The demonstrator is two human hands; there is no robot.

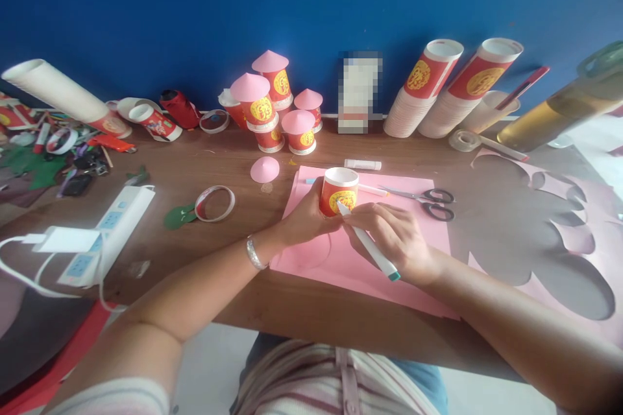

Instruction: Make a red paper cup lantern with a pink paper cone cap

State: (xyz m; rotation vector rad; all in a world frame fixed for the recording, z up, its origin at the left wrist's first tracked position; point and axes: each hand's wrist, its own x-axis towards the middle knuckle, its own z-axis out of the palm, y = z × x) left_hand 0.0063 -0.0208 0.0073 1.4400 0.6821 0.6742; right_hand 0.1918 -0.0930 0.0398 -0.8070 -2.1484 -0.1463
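My left hand (304, 217) is wrapped round a small red paper cup (338, 190) with a yellow emblem, standing upside down on a pink paper sheet (341, 259). My right hand (396, 233) grips a white pen (370, 246) with a teal end, its tip touching the foot of the cup. A faint drawn circle shows on the pink sheet near my left wrist. Scissors (431, 201) lie on the sheet just right of the cup. A white glue stick (363, 164) lies behind the cup.
Several red cups with pink cone lids (272, 107) stand at the back, and a loose pink cone (265, 169) lies nearer. Two cup stacks (438, 87) lean on the blue wall. A power strip (109, 233) and tape ring (215, 203) lie left; cut pink paper (559, 227) lies right.
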